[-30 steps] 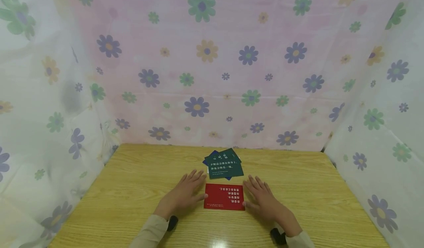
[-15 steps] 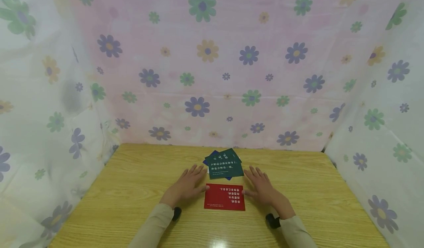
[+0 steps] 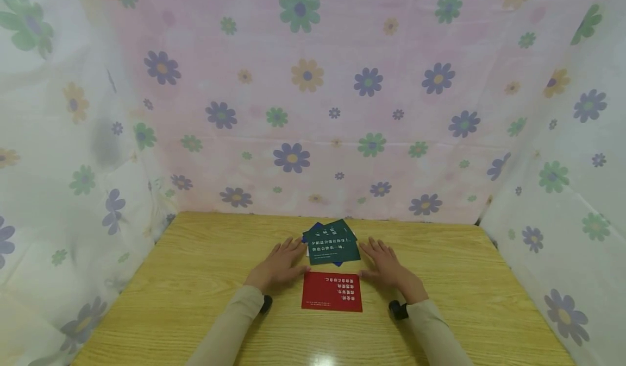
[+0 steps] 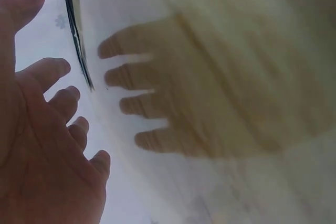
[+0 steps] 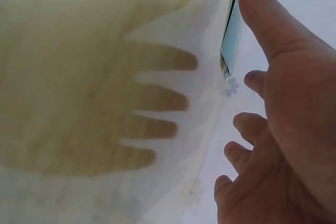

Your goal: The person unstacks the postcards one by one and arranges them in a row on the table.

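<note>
A red card (image 3: 331,292) with white print lies flat on the table, its print upside down in the head view. Just beyond it, green cards (image 3: 335,251) overlap in a fanned pile, with blue corners (image 3: 338,264) showing from underneath. My left hand (image 3: 279,266) is left of the pile, fingers extended forward and thumb near the red card's far left corner. On the other side, my right hand (image 3: 389,269) mirrors it, thumb by the far right corner. Both wrist views show spread fingers holding nothing, close to the thin edges of the pile (image 4: 77,32).
The wooden table (image 3: 195,301) has flower-patterned sheets (image 3: 313,111) hung behind it and on both sides. A dark wrist-worn piece (image 3: 398,310) sits at each sleeve cuff. Light glares on the table's near edge.
Both hands have slid forward, from beside the red card to beside the green pile, their thumbs moving up to the red card's far corners. The cards have stayed put.
</note>
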`<state>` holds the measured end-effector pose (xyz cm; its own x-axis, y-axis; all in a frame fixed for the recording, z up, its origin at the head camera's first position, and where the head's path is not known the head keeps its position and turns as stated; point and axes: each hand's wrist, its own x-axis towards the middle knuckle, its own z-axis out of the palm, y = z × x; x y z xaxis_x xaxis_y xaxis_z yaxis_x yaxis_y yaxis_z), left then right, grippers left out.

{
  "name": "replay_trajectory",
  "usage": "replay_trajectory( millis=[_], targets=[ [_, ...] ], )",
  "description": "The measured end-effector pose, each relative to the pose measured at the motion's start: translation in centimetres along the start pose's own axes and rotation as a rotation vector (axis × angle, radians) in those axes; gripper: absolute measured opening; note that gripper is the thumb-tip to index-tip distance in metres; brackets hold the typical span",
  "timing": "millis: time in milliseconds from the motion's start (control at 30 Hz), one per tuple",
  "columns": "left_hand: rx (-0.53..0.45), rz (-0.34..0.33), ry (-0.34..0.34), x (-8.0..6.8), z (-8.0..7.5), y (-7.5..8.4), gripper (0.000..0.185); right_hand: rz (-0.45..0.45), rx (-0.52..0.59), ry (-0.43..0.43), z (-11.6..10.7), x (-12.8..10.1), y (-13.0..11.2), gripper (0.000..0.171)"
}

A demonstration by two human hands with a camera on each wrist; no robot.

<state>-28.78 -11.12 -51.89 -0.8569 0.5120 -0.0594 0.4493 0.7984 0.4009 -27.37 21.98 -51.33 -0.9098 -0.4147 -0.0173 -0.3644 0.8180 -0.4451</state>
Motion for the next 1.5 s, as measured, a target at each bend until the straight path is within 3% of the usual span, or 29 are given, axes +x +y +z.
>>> replay_trajectory(
  millis=[467,767,1500],
  targets=[
    [-0.046,-0.020,-0.045,1.4,-0.4,-0.4,0.078,0.045,0.031,-0.064,-0.6,2.0,1.3,0.092],
    [-0.066,-0.018,-0.060,2.0,-0.6,-0.6,0.082,-0.001,-0.001,-0.085,-0.9,3.3,2.0,0.095],
    [-0.043,-0.042,-0.073,2.9,-0.8,-0.5,0.090,0.018,-0.017,-0.187,-1.7,5.6,2.1,0.104]
  ],
)
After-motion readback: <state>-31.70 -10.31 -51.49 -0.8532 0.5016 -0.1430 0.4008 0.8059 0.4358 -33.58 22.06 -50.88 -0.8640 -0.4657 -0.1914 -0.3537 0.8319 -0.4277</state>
